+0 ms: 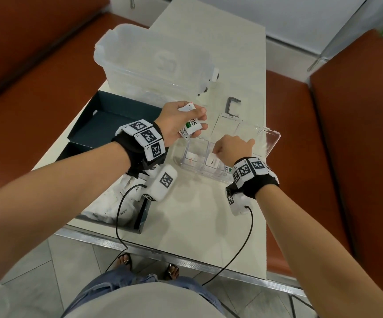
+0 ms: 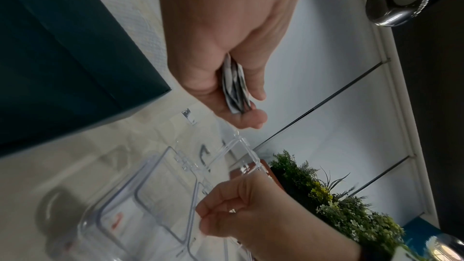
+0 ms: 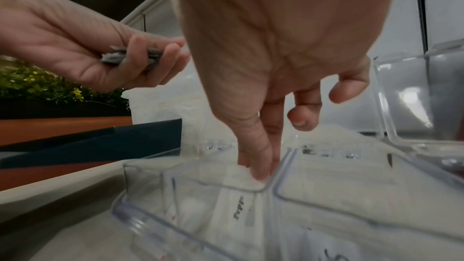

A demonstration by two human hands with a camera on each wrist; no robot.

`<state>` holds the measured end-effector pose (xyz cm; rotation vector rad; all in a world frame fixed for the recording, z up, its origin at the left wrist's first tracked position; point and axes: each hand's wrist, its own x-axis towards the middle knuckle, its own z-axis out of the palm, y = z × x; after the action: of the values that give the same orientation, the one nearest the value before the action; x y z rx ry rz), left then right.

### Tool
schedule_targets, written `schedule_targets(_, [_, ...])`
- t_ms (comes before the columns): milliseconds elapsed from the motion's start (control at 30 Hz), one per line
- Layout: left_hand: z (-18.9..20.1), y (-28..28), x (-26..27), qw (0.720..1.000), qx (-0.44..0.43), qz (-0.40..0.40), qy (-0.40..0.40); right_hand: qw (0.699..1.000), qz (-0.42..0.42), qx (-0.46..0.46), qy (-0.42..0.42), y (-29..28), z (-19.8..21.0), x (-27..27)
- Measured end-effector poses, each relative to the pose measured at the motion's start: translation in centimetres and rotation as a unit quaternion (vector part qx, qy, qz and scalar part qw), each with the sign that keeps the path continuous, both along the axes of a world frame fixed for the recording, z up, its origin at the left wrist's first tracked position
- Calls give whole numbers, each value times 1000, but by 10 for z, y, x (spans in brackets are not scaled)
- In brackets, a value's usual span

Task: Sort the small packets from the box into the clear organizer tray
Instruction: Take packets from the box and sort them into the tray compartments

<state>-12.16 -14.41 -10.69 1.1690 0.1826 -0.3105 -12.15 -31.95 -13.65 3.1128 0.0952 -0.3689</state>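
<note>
**Pepper packet going into the middle tray compartment**

A white pepper packet [image 3: 241, 178] stands on end directly below the right hand [image 1: 231, 149], pinched by its top edge inside the clear organizer tray [image 1: 273, 134], centre frame. Upper left, the left hand [image 1: 179, 120] clutches a stack of packets [image 1: 191, 125], slightly farther away.

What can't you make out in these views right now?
- Packet count in the left hand: head view, fingers cover the stack; left wrist shows edges only.
- Right hand's grip on the pepper packet: blurred in the right wrist view.
- Tray's nearest corner: head view, right wristband covers it.
</note>
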Motion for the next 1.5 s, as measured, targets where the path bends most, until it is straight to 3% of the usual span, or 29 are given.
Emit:
schedule_targets(533, [7,-8,2,998,-22,18,53,993,25,-110,-25,-5,-38,0])
schedule_targets(767, [12,-11,1,996,-35,10,76,995,41,-80,-31,-4,-31,-4])
schedule_targets(867, [14,-9,1,996,-36,2,78,996,39,-26,-79,-6,-10,-12])
schedule_targets(933, [15,-7,1,996,-36,1,79,987,12,77,-140,-6,11,-18])
schedule_targets(1033, [16,-8,1,997,-22,-8,76,925,-28,315,-209,2,45,-28])
schedule_targets(1100, [16,-12,0,997,2,-33,71,899,-17,387,-203,16,58,-34])
schedule_targets(1300, [29,-25,-3,991,0,-104,81,909,-40,390,-141,22,61,-25])
schedule_targets(1400, [32,-25,-6,986,-41,-135,86,884,-89,444,-112,11,63,-21])
schedule_targets(1500, [31,-26,-7,987,-29,-145,62,868,-129,472,-83,1,66,-18])
